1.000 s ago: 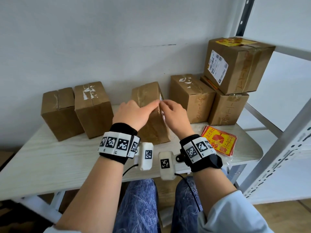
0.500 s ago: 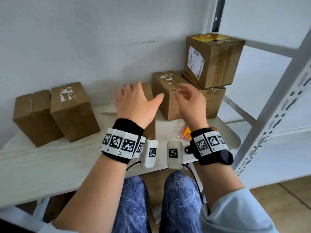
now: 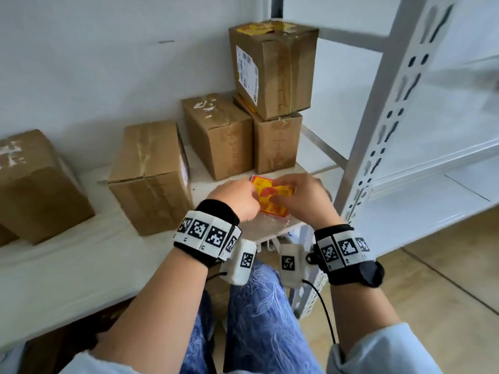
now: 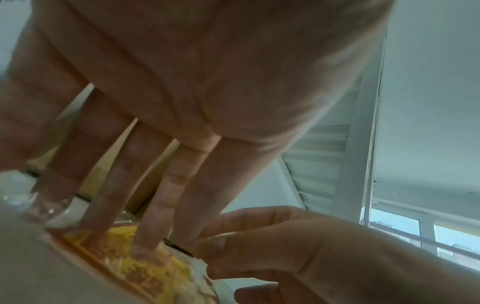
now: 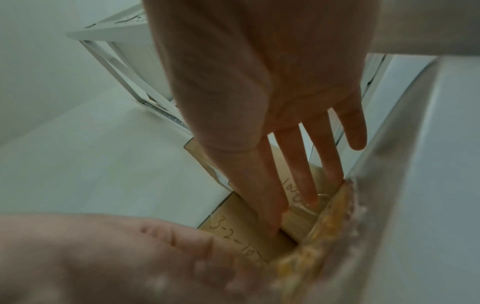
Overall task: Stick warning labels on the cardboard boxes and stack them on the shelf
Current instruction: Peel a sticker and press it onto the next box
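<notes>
Brown cardboard boxes (image 3: 151,176) with creased tape on pale wood-grain table (image 3: 67,263), two stacked at wall by white perforated metal shelf (image 3: 378,109). Flat stack of glossy red-yellow labels (image 3: 272,201) at table's right end in clear wrap. Left hand (image 3: 235,201) reaches down, straight fingers pressing labels. Right hand (image 3: 302,198) beside it, fingertips on same stack; whether it pinches cannot be told

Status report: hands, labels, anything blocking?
Left hand and right hand both on the label stack, fingers straight. Nearest box unlabelled. Nothing blocking.
</notes>
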Action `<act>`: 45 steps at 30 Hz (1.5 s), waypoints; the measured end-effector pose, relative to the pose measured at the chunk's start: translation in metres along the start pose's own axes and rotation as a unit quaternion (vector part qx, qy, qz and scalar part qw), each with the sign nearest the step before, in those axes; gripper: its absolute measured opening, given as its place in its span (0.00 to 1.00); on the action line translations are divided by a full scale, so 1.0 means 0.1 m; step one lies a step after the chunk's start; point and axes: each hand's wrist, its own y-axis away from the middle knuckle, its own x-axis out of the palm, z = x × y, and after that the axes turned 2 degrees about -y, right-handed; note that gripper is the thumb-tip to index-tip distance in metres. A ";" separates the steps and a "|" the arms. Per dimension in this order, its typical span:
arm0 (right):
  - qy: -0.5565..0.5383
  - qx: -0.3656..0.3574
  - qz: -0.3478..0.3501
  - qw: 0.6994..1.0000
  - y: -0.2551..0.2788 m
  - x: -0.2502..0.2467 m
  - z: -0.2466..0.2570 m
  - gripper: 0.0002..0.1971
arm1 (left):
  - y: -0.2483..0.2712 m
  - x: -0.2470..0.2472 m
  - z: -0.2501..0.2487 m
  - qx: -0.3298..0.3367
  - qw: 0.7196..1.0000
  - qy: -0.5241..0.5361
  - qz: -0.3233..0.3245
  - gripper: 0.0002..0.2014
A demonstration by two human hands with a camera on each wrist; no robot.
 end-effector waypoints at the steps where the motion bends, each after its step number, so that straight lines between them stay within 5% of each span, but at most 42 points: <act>1: 0.005 -0.009 0.021 1.000 0.03 0.02 0.01 0.23 | 0.00 0.00 0.01 -0.003 1.000 0.000 -0.007 0.12; 7: 0.097 -0.055 0.070 0.991 0.06 0.14 -0.01 0.26 | 0.02 0.04 0.09 -0.009 0.999 0.029 -0.033 0.10; 11: 0.085 -0.061 0.055 0.993 0.04 0.22 -0.03 0.13 | 0.04 0.11 0.12 -0.002 0.997 0.055 -0.048 0.11; 21: -0.059 -0.073 -0.092 0.991 0.01 0.14 0.02 0.04 | 0.14 0.08 0.14 0.126 0.973 0.032 -0.189 0.14; 27: -0.130 -0.084 -0.106 0.982 0.04 0.11 0.10 0.05 | 0.21 0.00 0.08 0.144 0.979 -0.053 -0.131 0.26; 32: -0.195 -0.112 -0.127 0.966 0.04 0.14 0.15 0.06 | 0.21 0.00 0.11 0.166 0.968 -0.048 -0.181 0.13; 39: -0.243 -0.111 -0.174 0.948 0.03 0.11 0.25 0.07 | 0.15 -0.02 0.12 0.193 0.935 -0.038 -0.294 0.12; 45: -0.178 -0.120 -0.207 0.955 0.00 0.15 0.24 0.10 | 0.14 -0.08 0.05 0.176 0.928 0.008 -0.327 0.04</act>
